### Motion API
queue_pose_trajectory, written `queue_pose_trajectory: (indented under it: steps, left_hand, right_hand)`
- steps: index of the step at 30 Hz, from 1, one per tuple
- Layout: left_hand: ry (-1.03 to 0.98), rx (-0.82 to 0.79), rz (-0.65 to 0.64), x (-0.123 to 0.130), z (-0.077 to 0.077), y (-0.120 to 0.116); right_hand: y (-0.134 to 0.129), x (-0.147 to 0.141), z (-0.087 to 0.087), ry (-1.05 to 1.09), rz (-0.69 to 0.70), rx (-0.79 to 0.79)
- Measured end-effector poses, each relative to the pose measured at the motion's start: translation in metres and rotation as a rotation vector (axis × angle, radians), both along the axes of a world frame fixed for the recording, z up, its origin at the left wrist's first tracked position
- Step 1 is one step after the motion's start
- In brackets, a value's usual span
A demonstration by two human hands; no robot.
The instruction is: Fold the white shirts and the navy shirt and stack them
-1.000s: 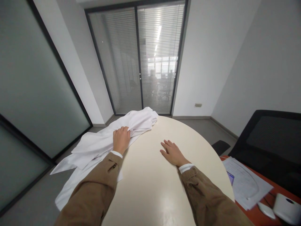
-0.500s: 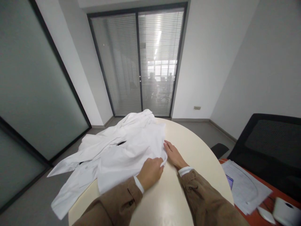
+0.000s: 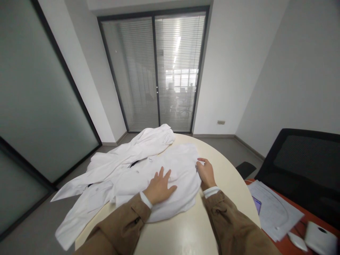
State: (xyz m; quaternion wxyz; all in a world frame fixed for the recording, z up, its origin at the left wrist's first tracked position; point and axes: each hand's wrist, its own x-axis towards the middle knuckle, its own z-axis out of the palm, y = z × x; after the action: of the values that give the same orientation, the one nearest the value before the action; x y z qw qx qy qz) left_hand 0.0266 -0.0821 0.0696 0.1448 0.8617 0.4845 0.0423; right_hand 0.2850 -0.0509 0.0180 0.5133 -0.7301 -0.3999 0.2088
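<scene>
A white shirt (image 3: 180,164) with buttons lies spread and wrinkled over a round cream table (image 3: 183,233). One sleeve hangs past the table's left edge. On top of the cloth, near its front, my left hand (image 3: 159,187) rests with fingers spread, palm down. My right hand (image 3: 206,173) is at the shirt's right edge, thumb and fingers closed on the border of the fabric. A small dark patch shows between folds near the middle of the shirt.
To the right, a red desk (image 3: 281,244) carries papers (image 3: 276,209), a purple-screened phone (image 3: 257,204), a white mouse (image 3: 297,241) and a white box (image 3: 321,237). A black mesh chair (image 3: 305,170) stands behind it. Glass doors with blinds (image 3: 154,71) are ahead.
My left hand has let go of the cloth edge, moved left and opened flat on the shirt. The shirt's near part now spreads further right. My right hand has shifted right with the edge.
</scene>
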Motion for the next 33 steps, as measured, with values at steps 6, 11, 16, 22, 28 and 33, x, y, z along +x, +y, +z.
queue_pose_trajectory:
  steps: [6,11,16,22,28,33]
  left_hand:
    - [0.044,-0.273,-0.347,-0.006,0.016,-0.015]
    - [-0.115,-0.435,-0.393,-0.013,0.037,0.000]
    - [-0.274,-0.033,0.018,-0.017,0.002,0.039]
    - [-0.633,-0.162,0.017,-0.002,-0.029,0.044]
    - [-1.160,-0.549,0.120,0.011,-0.031,0.043]
    - [-1.140,-0.544,0.074,0.012,-0.037,0.048]
  right_hand:
    - [0.006,0.018,-0.016,-0.040,-0.068,-0.001]
    - [0.003,0.021,-0.019,-0.300,0.054,-0.017]
    - [0.003,0.019,-0.018,-0.267,0.102,0.072]
    - [-0.006,-0.013,0.010,-0.010,0.379,0.395]
    - [-0.033,-0.072,0.028,0.293,1.051,0.278]
    - [-0.031,-0.076,0.027,0.212,0.894,0.318]
